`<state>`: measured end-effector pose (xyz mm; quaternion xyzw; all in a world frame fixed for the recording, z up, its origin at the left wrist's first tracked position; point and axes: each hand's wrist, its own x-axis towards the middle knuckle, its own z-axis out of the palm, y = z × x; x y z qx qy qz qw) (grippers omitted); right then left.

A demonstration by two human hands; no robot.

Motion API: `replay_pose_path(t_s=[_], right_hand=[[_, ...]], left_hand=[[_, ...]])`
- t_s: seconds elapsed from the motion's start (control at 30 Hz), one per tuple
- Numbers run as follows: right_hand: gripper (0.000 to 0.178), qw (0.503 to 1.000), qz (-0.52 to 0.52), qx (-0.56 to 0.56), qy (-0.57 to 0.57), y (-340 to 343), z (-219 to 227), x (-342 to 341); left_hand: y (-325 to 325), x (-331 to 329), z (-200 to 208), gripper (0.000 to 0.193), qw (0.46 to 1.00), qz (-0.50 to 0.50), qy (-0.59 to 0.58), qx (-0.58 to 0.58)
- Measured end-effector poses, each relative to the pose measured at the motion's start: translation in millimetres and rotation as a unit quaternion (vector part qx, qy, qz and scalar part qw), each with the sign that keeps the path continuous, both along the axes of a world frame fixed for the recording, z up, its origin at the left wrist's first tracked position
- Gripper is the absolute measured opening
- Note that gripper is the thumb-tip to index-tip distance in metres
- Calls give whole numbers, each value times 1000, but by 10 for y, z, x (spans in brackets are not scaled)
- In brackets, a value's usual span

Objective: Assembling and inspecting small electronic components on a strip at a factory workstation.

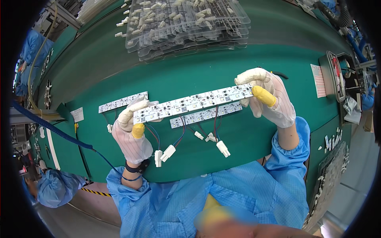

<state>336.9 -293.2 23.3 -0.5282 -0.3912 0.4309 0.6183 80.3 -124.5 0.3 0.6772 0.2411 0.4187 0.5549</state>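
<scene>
A long white LED circuit board (194, 102) is held up slantwise over the table, its right end higher in the picture. My left hand (132, 129), in a white glove with a yellow thumb cover, grips its left end. At the other end, my right hand (274, 97), gloved alike, pinches it between a yellow-covered thumb and the fingers. Red and blue wires hang from the board to white plug connectors (168, 152). Behind and below it lies a second board (210, 114), partly covered. Another board (119, 102) rests beyond my left hand.
Clear plastic trays (186, 29) full of boards and connectors are stacked at the back of the green table (174, 75). A metal box of tools (335, 75) stands at right, beside a printed sheet (318, 81). A coiled blue cord (59, 130) runs to my left wrist. Co-workers sit at left.
</scene>
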Motion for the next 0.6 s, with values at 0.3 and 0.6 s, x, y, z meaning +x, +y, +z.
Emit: replay_pose_path(t_s=[0.3, 0.6], right_hand=[[39, 999, -12, -6, -34, -21, 96, -69], [45, 999, -26, -22, -7, 24, 83, -34]], left_hand=[[22, 7, -143, 53, 999, 20, -16, -45], [-37, -2, -116, 56, 990, -50, -91, -91]])
